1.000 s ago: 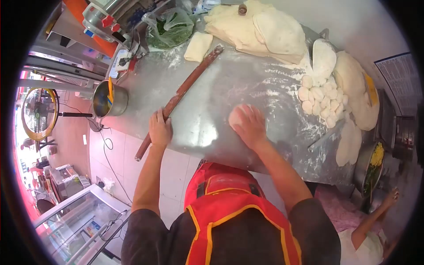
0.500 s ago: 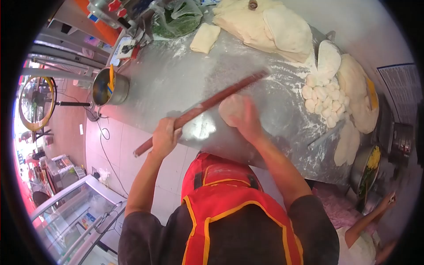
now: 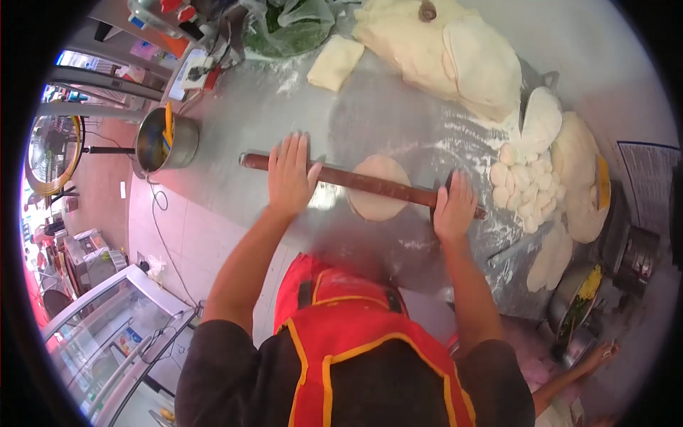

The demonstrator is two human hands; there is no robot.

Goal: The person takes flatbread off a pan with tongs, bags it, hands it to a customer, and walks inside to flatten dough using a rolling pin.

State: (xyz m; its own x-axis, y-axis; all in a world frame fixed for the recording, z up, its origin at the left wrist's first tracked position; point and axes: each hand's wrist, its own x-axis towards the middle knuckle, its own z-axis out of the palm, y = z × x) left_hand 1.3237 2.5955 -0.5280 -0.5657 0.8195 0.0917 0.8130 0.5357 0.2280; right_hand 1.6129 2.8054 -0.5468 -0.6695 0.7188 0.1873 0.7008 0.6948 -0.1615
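Note:
A dark reddish-brown rolling pin (image 3: 348,179) lies across a round flat piece of dough (image 3: 377,206) on the metal table, which shows on both sides of the pin. My left hand (image 3: 290,174) rests palm down on the pin's left part, fingers stretched out beyond it. On the right part, my right hand (image 3: 455,206) also lies over the pin with its fingers extended forward. Both hands press on the pin without wrapping around it. The strip of dough under the pin is hidden.
Small dough pieces (image 3: 525,186) and large dough masses (image 3: 469,60) lie at the right and back. A folded dough square (image 3: 336,62) sits near a bag of greens (image 3: 284,32). A metal pot (image 3: 181,142) stands left. Another person's arm (image 3: 576,373) shows lower right.
My right hand has left the dough and moved onto the rolling pin's right part. The pin has swung from a steep slant to lie across the dough, and my left hand has opened flat.

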